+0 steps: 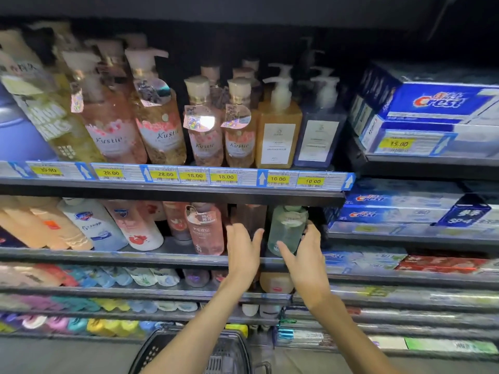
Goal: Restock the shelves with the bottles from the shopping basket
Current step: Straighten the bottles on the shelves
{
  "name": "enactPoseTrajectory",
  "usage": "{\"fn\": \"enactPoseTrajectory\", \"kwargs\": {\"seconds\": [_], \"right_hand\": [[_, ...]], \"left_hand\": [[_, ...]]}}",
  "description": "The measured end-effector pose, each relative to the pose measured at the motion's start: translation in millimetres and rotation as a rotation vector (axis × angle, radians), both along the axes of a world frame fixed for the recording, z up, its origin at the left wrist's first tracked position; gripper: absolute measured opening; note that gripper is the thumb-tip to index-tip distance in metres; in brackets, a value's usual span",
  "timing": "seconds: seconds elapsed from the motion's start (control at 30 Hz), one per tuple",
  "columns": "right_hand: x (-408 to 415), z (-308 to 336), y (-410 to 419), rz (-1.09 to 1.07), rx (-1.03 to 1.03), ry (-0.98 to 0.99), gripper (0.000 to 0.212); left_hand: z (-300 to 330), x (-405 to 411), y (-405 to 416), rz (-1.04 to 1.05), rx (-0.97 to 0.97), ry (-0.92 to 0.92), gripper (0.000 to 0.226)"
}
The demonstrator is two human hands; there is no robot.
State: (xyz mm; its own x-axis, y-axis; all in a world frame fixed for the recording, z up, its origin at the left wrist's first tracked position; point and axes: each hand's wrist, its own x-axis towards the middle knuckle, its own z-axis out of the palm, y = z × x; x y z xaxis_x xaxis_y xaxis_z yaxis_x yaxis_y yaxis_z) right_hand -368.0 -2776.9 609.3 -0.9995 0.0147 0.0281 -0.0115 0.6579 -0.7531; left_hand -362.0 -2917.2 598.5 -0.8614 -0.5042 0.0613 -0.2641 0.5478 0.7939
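Observation:
A clear pale-green bottle [286, 229] stands on the second shelf [113, 255], near its right end. My right hand [302, 255] wraps around it, thumb in front and fingers on its right side. My left hand [243, 248] is open with fingers spread, just left of that bottle, in front of a dark brownish bottle [249, 215]. A pink bottle [206, 229] stands further left. The black shopping basket [151, 352] sits low under my forearms; what it holds is hidden.
The top shelf [172, 186] carries pump bottles behind yellow price tags. Toothpaste boxes [432, 103] fill the shelves on the right. Lower shelves hold rows of colourful tubes and bottles. White and orange bottles [89, 225] stand at the left of the second shelf.

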Motion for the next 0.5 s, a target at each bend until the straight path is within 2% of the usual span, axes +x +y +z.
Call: {"fn": "enactPoseTrajectory", "kwargs": {"seconds": [0.13,0.27,0.5], "right_hand": [[-5,-5,-1,-0.013,-0.015,-0.009,0.083],[-6,-11,-4,-0.046,0.006,-0.027,0.080],[-8,-17,-11,-0.096,0.005,0.001,0.076]], "left_hand": [[-6,-15,0,0.050,0.022,-0.035,0.042],[-9,-26,-2,0.029,-0.057,-0.065,0.056],[0,-32,6,0.104,0.044,-0.018,0.034]]}}
